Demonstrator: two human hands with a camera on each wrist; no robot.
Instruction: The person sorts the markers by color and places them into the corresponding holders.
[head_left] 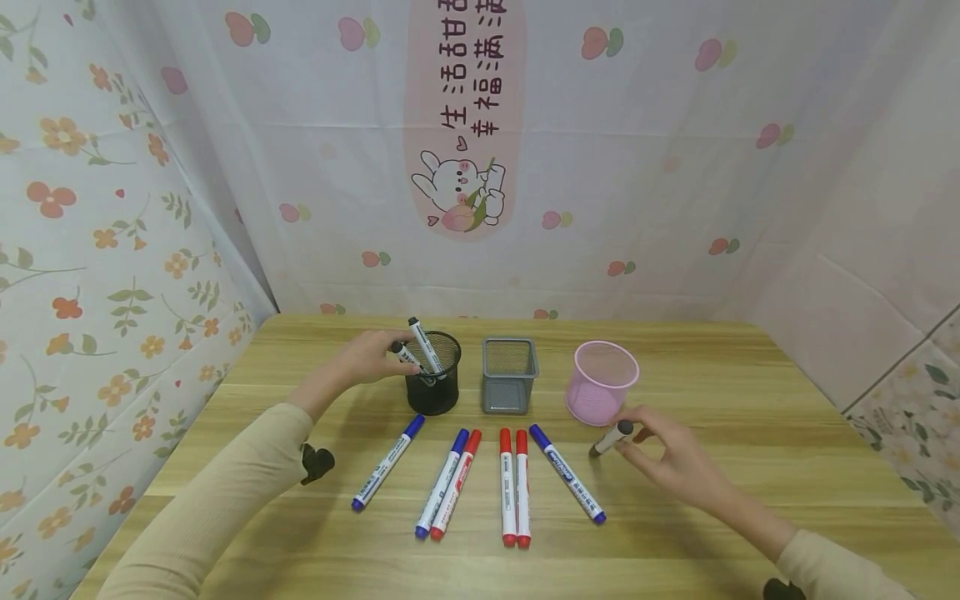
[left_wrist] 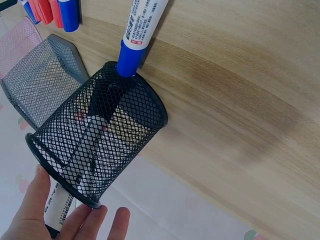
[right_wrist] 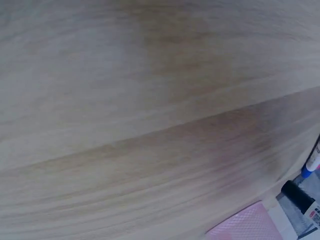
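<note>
My left hand (head_left: 375, 356) is at the rim of a black mesh pen cup (left_wrist: 105, 130), thumb and fingers extended and spread on either side of a black-capped marker (left_wrist: 59, 206). That marker stands tilted in the cup, its white barrel showing through the mesh. A second black marker (head_left: 424, 343) leans in the same cup. My right hand (head_left: 671, 458) pinches another black marker (head_left: 611, 437), held tilted just in front of the pink mesh cup (head_left: 602, 367). In the right wrist view its black cap (right_wrist: 299, 196) shows at the lower right, the hand itself outside that frame.
A square grey mesh cup (head_left: 508, 375) stands between the black and pink cups. In front lie blue markers (head_left: 387, 462) and red markers (head_left: 507, 487), several in all, on the wooden table (head_left: 315, 533). Patterned curtains (head_left: 637, 167) hang behind and at the sides.
</note>
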